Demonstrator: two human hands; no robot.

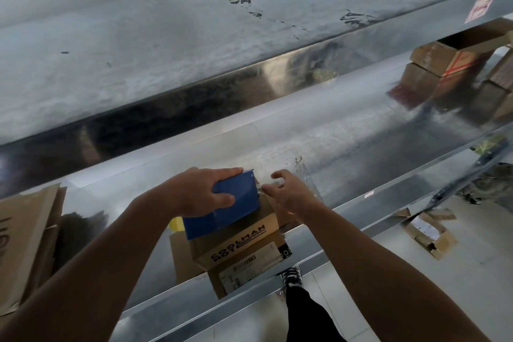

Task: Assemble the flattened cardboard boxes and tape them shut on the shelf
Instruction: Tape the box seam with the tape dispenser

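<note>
Step in hand: taping the top seam of the box [244, 233], the one printed COOLMAN. It sits at the front edge of the shelf [361, 147], about midway along, so I can lean over it.

Left hand [200, 191]: fingers and thumb wrapped round the blue tape dispenser [236, 203], bearing it down on the box top. My judgement is that the weight keeps the flaps flat while the tape is laid.

Right hand [288, 191]: fingers curled at the far top edge of the box, where a strip of clear tape [302, 175] runs off over the edge. Whether the fingertips nip the strip or only press on it I cannot tell, as the spot is blurred. It is placed there, I judge, to anchor the tape end.

Containers:
- Box in hand – top closed under the dispenser, contents hidden. A labelled cardboard panel [249, 266] lies just under it towards me; flap or separate carton, I cannot tell.
- Flattened cardboard [25, 244] at the left end of the shelf, not yet assembled.
- Finished boxes [455, 58] at the right end near the back edge; the top one looks open and its inside is dark.
- Torn box [427, 233] on the floor beyond the shelf, with something pale inside.

Risk: the tape may wrinkle if the strip goes slack.
</note>
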